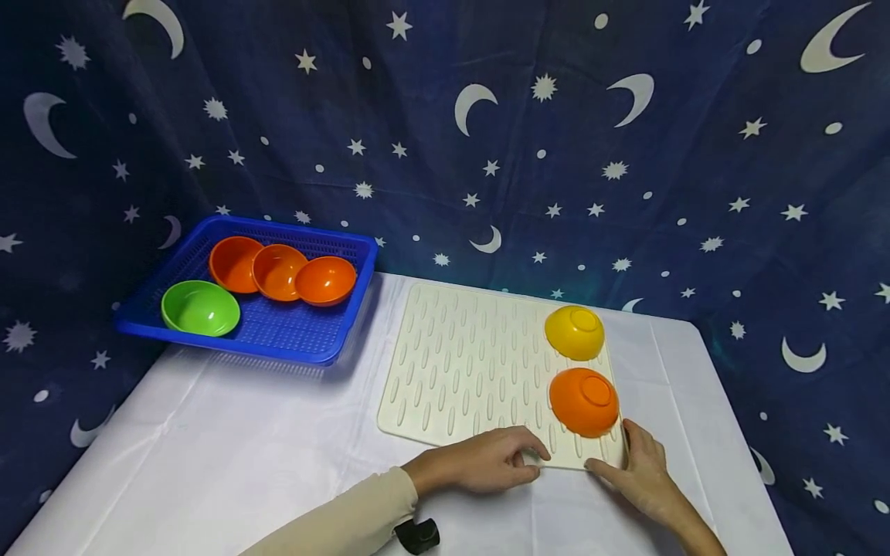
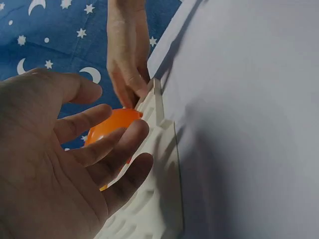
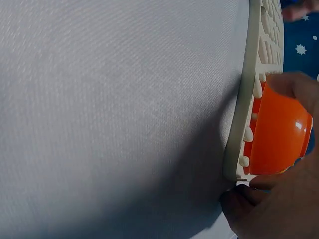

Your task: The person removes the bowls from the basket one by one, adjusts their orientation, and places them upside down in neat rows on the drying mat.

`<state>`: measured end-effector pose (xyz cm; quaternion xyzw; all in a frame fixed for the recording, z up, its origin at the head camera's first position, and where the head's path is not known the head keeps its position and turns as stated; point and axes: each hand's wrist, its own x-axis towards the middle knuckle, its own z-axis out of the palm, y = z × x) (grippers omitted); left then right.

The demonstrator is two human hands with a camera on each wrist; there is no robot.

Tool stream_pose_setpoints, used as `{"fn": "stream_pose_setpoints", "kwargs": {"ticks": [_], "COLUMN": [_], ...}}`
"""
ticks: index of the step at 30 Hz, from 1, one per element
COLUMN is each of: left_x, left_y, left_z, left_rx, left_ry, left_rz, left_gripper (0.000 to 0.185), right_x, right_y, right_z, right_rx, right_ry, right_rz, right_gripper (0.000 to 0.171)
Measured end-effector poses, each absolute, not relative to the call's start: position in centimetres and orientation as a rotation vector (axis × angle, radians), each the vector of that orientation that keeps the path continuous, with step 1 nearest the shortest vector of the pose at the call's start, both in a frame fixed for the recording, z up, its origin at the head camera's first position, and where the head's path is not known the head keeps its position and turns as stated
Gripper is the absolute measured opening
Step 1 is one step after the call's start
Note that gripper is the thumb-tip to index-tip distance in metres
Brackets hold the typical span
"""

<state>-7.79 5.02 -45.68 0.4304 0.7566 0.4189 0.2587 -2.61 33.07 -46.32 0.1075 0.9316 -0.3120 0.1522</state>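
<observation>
On a cream ribbed drying mat, an orange bowl lies upside down near the right front corner. Behind it, a yellow bowl is upside down too. My left hand hovers at the mat's front edge, fingers loosely bent; the left wrist view shows nothing in its palm. At the mat's right front corner is my right hand, its thumb by the front edge and its fingers along the right side, close to the orange bowl but not round it.
A blue plastic basket stands at the back left, holding a green bowl and orange bowls, all mouth up. White cloth covers the table. Behind hangs a dark blue curtain with moons and stars.
</observation>
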Motion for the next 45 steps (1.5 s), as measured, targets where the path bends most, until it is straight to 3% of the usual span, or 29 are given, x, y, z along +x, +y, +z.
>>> {"fn": "stream_pose_setpoints", "kwargs": {"ticks": [11,27,41,45], "left_x": [-7.3,-6.4,-10.4,-11.4], "left_y": [0.4,-7.7,-14.3,-16.0], "left_z": [-44.9,-43.0,-37.8,-36.2], "left_rx": [1.268,1.458,1.601,1.529], "left_ry": [2.153,2.368,2.718,2.738], "left_rz": [1.033,0.861,0.722,0.651], "left_gripper": [0.027,0.036,0.037,0.041], "right_x": [-2.1,-2.3,-2.7,-2.8], "right_y": [33.3,33.1,32.9,32.8], "right_z": [-47.0,-47.1,-47.0,-47.0], "right_rx": [0.330,0.364,0.351,0.348], "right_ry": [2.669,2.644,2.659,2.657], "right_rz": [-0.746,-0.691,-0.679,-0.676], "right_gripper": [0.130,0.132,0.134,0.133]}}
